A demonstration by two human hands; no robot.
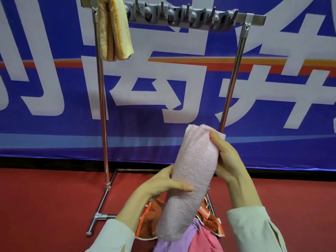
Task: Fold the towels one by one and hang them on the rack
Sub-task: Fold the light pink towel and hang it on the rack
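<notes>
Both hands are gripping one folded pale pink towel (196, 160), which is standing on end, tilted slightly, in the air in front of the rack (101, 106).

The left hand (158, 188) is curling round the towel's lower left edge, with its thumb lying across the front face. The rest of its fingers are hidden behind the cloth. The right hand (227, 160) is clasping the upper right edge, thumb reaching up near the top corner and fingers wrapping behind. Neither hand is spread open; each is closing on the towel. Pale sleeves (254, 230) are covering both wrists.

Directly below the hands, a heap of cloth is lying on the red floor (45, 206): an orange towel (152, 219), a lilac one (183, 239) and a deep pink one (205, 239). The held towel's lower end is hanging just above this heap.

High above and to the left of the hands, a folded yellow towel (114, 31) is hanging over the left end of the rack's top bar. A grey hook strip (181, 14) is running along that bar, straight above the hands. The rack's right upright is passing behind the right hand. Between the two uprights, above the hands, open room is showing against the blue banner (54, 124). Red floor is showing to the left of the left hand.
</notes>
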